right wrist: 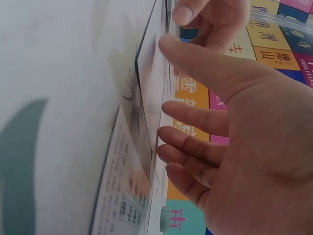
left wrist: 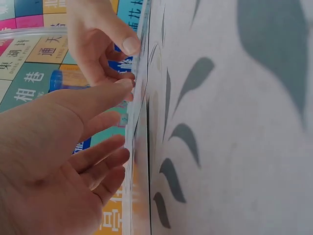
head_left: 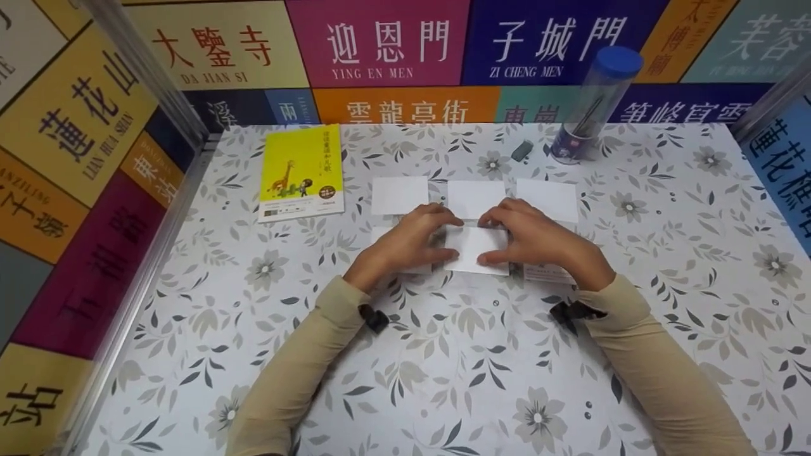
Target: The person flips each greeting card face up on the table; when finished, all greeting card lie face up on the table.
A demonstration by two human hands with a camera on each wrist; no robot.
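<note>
In the head view, my left hand (head_left: 412, 239) and right hand (head_left: 538, 234) face each other over a white card (head_left: 472, 242) lying flat on the table. Thumbs and fingertips of both hands rest at its left and right sides, fingers loosely bent. Three more white cards form a row behind: a left card (head_left: 399, 195), a middle card (head_left: 476, 197) and a right card (head_left: 557, 196). Under my left hand another white card (head_left: 415, 267) is partly covered. A card with printed lines (head_left: 548, 275) shows beneath my right hand; its print (right wrist: 122, 186) also appears in the right wrist view.
A yellow picture book (head_left: 303, 171) lies at the back left. At the back right stands a clear tube with a blue lid (head_left: 618, 63) and pens inside; a small dark grey object (head_left: 523, 151) lies beside it. Panels with large characters (head_left: 393, 44) enclose the floral-covered table (head_left: 469, 380).
</note>
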